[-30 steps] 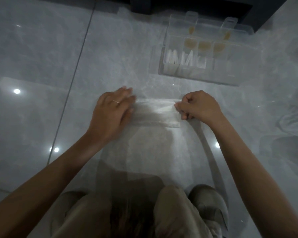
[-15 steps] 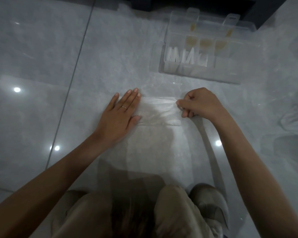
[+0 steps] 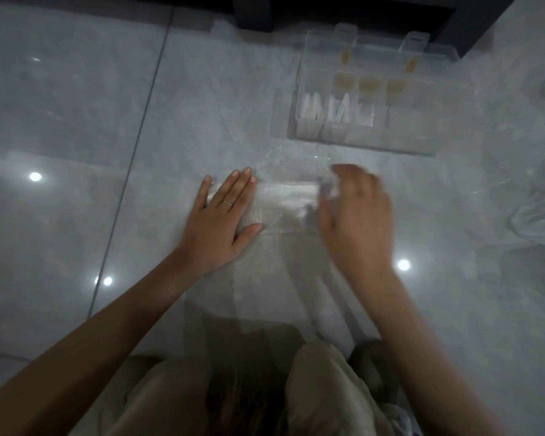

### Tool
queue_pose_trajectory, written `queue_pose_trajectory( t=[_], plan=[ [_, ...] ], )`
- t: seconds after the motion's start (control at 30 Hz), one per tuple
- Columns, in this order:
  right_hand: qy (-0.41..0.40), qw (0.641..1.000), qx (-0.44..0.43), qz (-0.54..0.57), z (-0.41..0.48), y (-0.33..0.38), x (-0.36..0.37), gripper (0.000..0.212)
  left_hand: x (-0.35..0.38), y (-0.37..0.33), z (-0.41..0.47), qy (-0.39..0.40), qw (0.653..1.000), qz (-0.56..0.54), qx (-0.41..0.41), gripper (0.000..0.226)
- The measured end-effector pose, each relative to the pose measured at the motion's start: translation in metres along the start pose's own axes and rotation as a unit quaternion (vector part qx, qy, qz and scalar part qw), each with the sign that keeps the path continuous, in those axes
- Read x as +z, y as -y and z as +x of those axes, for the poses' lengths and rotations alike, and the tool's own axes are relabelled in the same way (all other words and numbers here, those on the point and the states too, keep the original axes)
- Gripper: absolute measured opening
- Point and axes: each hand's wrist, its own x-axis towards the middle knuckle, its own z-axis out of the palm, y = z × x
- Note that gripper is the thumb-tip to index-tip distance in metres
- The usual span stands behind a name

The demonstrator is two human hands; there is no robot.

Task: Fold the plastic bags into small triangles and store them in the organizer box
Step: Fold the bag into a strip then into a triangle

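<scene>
**Flimsy clear bag, mid-fold on the floor**

The left hand [image 3: 224, 221] lies flat with straight fingers, pressing the 9 o'clock end of the plastic bag [image 3: 283, 202]. The bag sits as a folded strip on the glossy tile floor [image 3: 76, 121], right in front of the crouching person. The right hand [image 3: 356, 221] is over the 3 o'clock end, but it's a blur, so I can't tell if it's pinching the film or just loose. The organizer box [image 3: 400, 143] is off at 1 o'clock, apart from the bag, with white folded triangles [image 3: 312, 108] standing in its left compartments. My guess is the film weighs nothing, is limp and slick on polished tile, and wants to spring open. I'd pin one end flat and take the free corner at the other.
</scene>
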Motion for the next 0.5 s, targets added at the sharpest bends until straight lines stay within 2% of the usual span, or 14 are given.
queue_pose_trajectory(
  t=[0.1, 0.23, 0.4, 0.5],
  plan=[
    [0.095, 0.991, -0.087, 0.023, -0.008, 0.028, 0.036, 0.055, -0.001, -0.001, 0.0, -0.001, 1.0, -0.005, -0.003, 0.071],
    [0.147, 0.979, -0.139, -0.04, -0.01, 0.044, 0.074, 0.057, 0.0, -0.001, -0.001, 0.002, 1.0, -0.027, -0.005, 0.069],
    [0.145, 0.983, -0.105, -0.044, -0.019, 0.023, 0.079, 0.06, 0.0, 0.001, -0.001, -0.001, 1.0, -0.018, 0.001, 0.074],
    [0.128, 0.989, -0.055, -0.055, -0.023, -0.008, 0.067, 0.067, 0.001, 0.01, -0.006, 0.002, 1.0, -0.01, -0.006, 0.082]
  ],
)
